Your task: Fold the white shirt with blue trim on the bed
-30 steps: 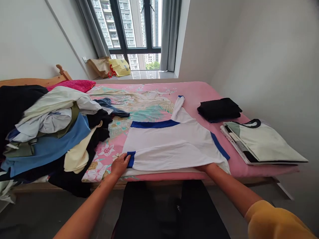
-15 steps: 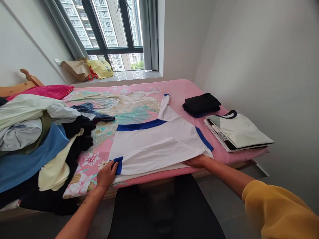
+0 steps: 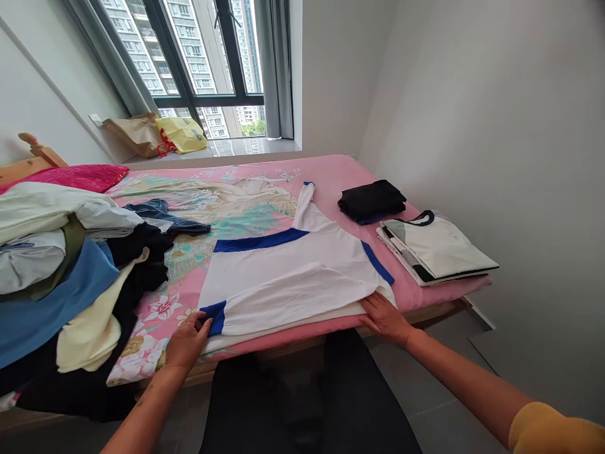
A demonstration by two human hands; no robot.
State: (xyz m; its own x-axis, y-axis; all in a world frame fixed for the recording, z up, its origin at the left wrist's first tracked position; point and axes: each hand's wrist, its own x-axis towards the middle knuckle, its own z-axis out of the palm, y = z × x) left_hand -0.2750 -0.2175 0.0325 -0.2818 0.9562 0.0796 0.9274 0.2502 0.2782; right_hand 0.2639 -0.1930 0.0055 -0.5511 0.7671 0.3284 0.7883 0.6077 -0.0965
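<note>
A white long-sleeved shirt with blue trim lies flat across the near side of the bed, one sleeve laid along its front edge. My left hand is at that sleeve's blue cuff, thumb and fingers closed on its end. At the shirt's right front corner, my right hand rests palm down with fingers stretched out and touching the fabric. The other sleeve points away from me toward the window.
Left of the shirt is a heap of mixed clothes with jeans behind it. To the right sit folded black clothes and a folded stack topped by a white T-shirt. Bags stand on the windowsill.
My right hand has turned from reaching under the shirt's edge to lying palm down on it. My left hand stays at the cuff. The view has shifted slightly right.
</note>
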